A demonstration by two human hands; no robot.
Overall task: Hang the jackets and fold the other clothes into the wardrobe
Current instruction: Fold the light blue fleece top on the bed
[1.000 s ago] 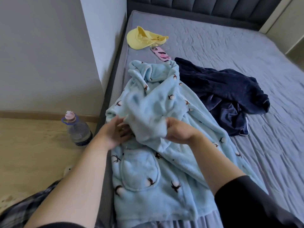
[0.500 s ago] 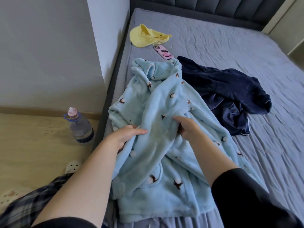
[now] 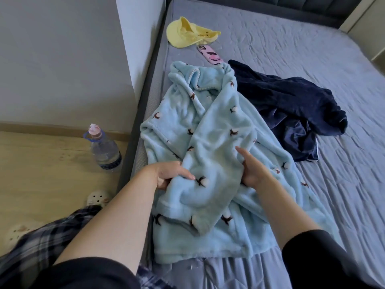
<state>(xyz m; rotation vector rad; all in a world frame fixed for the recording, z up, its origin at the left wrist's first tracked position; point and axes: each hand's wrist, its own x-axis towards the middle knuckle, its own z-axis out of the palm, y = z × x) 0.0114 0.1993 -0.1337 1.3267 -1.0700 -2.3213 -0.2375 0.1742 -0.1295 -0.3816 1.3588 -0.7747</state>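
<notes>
At 9 o'clock from your hands a bottle (image 3: 103, 150) stands upright on the wooden floor (image 3: 41, 167), just beside the bed frame. At 7 o'clock you see a pale slipper (image 3: 98, 198) and your checked trouser leg (image 3: 41, 236).

Your left hand (image 3: 166, 174) is at the left edge of the robe (image 3: 208, 142). Its fingers are curled around a fold of the fleece and the thumb lies on top, so it grips the cloth. The robe is light blue with small dark and white motifs. It lies on the bed (image 3: 312, 59) along the near left edge, with the collar at 12 o'clock and the hem at 6 o'clock, hanging a little over the front. One part is folded across the middle, between your two hands.

Your right hand (image 3: 250, 167) is on the right side of this fold. The fingers are quite straight and press against the fleece; the tips are partly hidden under it, so you cannot tell if they pinch anything.

At 12 o'clock, beyond the collar, lies a yellow cap (image 3: 187, 34), and a pink phone (image 3: 210, 55) is just beside it. At 2 o'clock a navy garment (image 3: 291, 105) lies crumpled, touching the robe.
</notes>
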